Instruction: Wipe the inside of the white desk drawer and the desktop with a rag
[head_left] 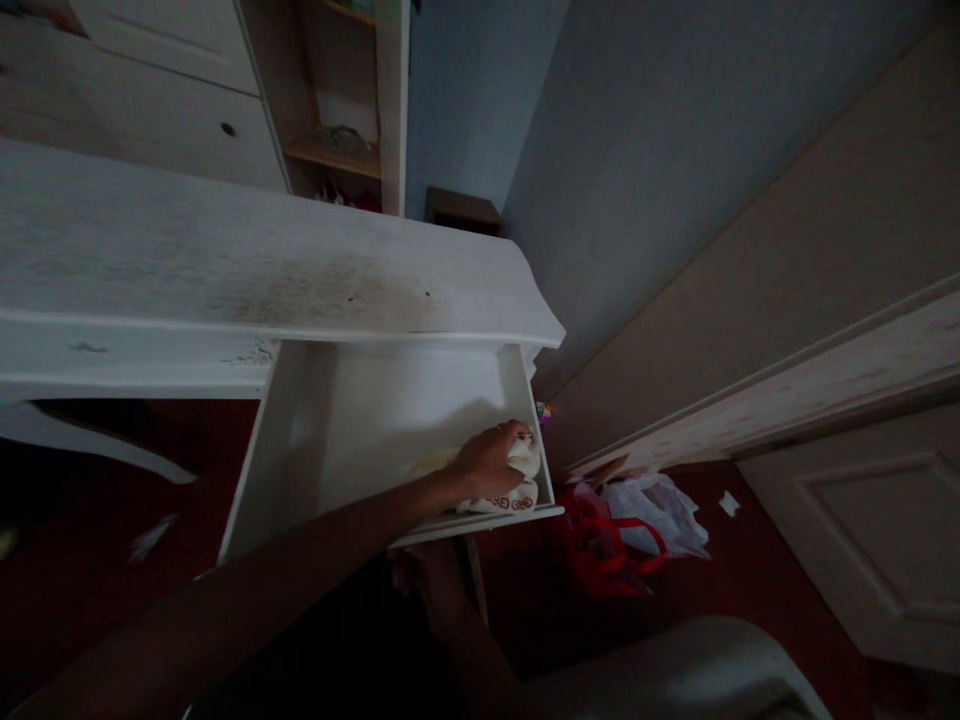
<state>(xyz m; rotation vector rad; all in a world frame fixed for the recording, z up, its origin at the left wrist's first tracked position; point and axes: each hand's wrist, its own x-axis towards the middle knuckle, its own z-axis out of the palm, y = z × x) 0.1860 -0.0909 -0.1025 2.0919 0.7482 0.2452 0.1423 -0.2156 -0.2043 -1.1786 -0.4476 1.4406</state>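
My left hand (491, 462) reaches over the front of a pulled-out white drawer (397, 385) and is closed on a white cloth (517, 495) with a brown swirl pattern. The cloth lies in the drawer's front right corner, partly covered by the hand. Just below the drawer front is my right hand (427, 575), in deep shadow. Its fingers are too dark to make out, and nothing can be seen in it.
The drawer belongs to a white desk (300, 270) with dark stains on top. On the reddish floor to the right lie a red bag (600, 540) and a white plastic bag (656, 510). A grey wall (675, 150) rises beside the desk; a shelf unit (337, 150) stands behind.
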